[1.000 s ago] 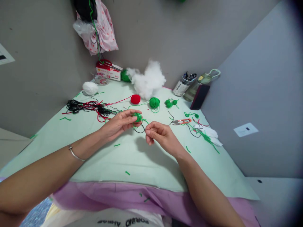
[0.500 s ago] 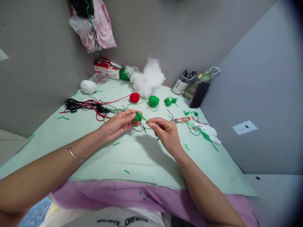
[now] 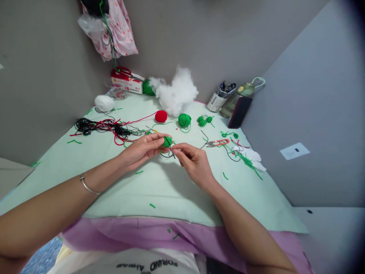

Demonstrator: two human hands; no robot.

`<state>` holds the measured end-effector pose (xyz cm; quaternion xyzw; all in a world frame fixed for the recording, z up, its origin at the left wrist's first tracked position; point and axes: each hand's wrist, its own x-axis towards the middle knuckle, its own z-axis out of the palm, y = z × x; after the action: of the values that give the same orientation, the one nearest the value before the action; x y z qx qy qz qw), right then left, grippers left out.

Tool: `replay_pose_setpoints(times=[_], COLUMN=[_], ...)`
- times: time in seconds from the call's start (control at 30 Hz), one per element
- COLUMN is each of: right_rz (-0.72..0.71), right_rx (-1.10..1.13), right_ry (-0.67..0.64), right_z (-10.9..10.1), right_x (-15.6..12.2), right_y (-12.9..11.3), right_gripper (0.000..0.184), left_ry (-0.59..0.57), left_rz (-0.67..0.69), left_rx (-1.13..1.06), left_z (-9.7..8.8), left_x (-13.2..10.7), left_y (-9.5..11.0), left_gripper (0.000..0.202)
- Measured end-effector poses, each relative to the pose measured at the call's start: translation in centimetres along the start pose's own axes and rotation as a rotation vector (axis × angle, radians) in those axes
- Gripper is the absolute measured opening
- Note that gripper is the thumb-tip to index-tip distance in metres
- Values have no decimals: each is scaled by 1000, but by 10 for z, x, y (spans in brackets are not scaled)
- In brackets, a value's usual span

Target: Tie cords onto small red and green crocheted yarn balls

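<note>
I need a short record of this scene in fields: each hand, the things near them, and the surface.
left hand: pinches a small green yarn piece
right hand: pinches the black thread beside that piece
near: orange snips, green yarn ball, red yarn ball
behind: white stuffing
surface: pale green table

The little green ball (image 3: 167,141) in my left grip (image 3: 141,149) is worked yarn, nubbly and matt. The black thread (image 3: 169,154) pinched in my right grip (image 3: 194,161) is thin and dull. My bracelet (image 3: 87,185) is polished metal. The tabletop (image 3: 171,190) wears a smooth, matt, pale green sheet, with soft purple cloth (image 3: 128,232) at its near edge. The stuffing (image 3: 178,93) is fluffy white fibre. The snips (image 3: 218,143) show bare metal blades and a glossy orange handle.
</note>
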<state>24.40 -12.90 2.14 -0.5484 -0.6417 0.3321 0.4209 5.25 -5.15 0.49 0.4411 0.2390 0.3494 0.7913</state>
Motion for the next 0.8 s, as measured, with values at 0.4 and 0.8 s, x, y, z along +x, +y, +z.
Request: replay_pose_setpoints(times=[0.4,0.8], right_rz=[-15,-36], right_rx=[41,5], right_ry=[28,23], right_z=[-1,1], right_x=[-2,-1], right_y=[-5,2], right_gripper=[24,22], left_ry=[28,-1], left_rz=[18,-21], left_rx=[42,26], left_z=[1,2], left_x=[0,-1], left_y=[0,-2], left_gripper=[28,26])
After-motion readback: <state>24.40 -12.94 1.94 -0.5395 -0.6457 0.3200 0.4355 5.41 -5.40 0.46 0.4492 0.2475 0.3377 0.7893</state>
